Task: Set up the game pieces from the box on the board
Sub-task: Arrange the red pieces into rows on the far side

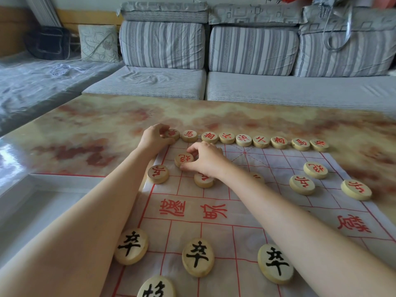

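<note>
A white paper board (246, 213) with red grid lines lies on the marbled table. Round wooden pieces with red characters form a row (244, 139) along its far edge. My left hand (155, 135) grips the leftmost piece of that row (172, 133) at the far left corner. My right hand (206, 158) pinches a red cannon piece (183, 159) one row nearer. More red pieces (158, 173) (302, 184) stand on the far half. Black-lettered pieces (198, 257) (275, 263) stand on the near half. My right forearm hides part of the board.
An open white box (32, 189) sits at the left beside the board. The marbled table (96, 129) stretches to the far edge, with a striped grey sofa (235, 61) behind it and a plastic-covered seat (32, 86) at far left.
</note>
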### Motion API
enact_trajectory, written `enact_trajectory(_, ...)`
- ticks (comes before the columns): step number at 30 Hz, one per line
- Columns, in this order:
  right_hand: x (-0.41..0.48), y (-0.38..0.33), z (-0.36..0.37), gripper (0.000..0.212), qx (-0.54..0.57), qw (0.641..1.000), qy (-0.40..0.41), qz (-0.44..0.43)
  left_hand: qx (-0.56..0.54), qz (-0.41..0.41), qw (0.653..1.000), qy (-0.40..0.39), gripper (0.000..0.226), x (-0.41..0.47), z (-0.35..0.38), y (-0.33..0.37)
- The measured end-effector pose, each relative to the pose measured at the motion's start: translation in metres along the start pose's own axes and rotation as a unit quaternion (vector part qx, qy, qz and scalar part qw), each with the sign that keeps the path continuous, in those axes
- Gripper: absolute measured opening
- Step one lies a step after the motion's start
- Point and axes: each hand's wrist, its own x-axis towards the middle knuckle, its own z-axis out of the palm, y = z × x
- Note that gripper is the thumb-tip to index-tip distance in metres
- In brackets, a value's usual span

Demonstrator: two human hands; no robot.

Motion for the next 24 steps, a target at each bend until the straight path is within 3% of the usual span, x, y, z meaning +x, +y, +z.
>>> enact_trajectory(14, 0.002, 0.009, -0.007, 0.067, 0.029, 1.000, -0.001, -0.009, -0.030, -0.031, 0.998, -0.043, 0.061, 0.010, -0.007, 0.003)
enact_trajectory(17, 0.009, 0.020, -0.024, 0.055, 0.067, 0.997, 0.023, 0.002, 0.008, 0.027, 0.999, -0.018, 0.057, 0.013, -0.010, 0.017)
enact_trajectory(19, 0.015, 0.028, -0.035, 0.040, 0.029, 0.998, 0.056, 0.010, 0.034, 0.080, 0.996, -0.019, 0.054, 0.012, -0.010, 0.031)
enact_trajectory(24, 0.028, 0.037, -0.048, 0.038, -0.091, 0.995, 0.047, 0.009, 0.124, 0.155, 0.975, -0.101, 0.054, 0.011, -0.001, 0.048)
